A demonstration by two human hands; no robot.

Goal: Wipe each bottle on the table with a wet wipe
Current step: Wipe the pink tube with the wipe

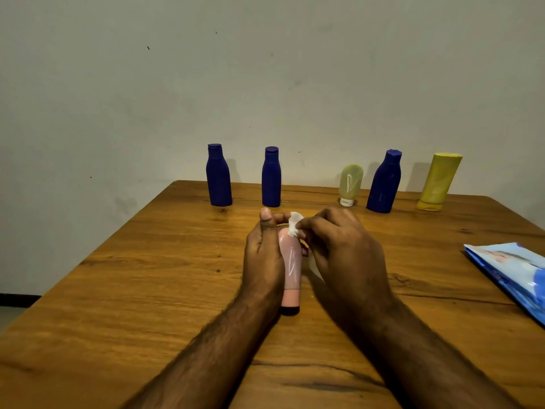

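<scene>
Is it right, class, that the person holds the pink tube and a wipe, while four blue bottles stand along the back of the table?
Not quite. The head view shows three blue bottles at the back, not four; the other two there are yellowish tubes. The rest holds: the left hand grips the pink tube, the right hand pinches the wipe.

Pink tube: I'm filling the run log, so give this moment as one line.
step: wiping | left hand: holds pink plastic tube | right hand: pinches white wet wipe on its top
</scene>
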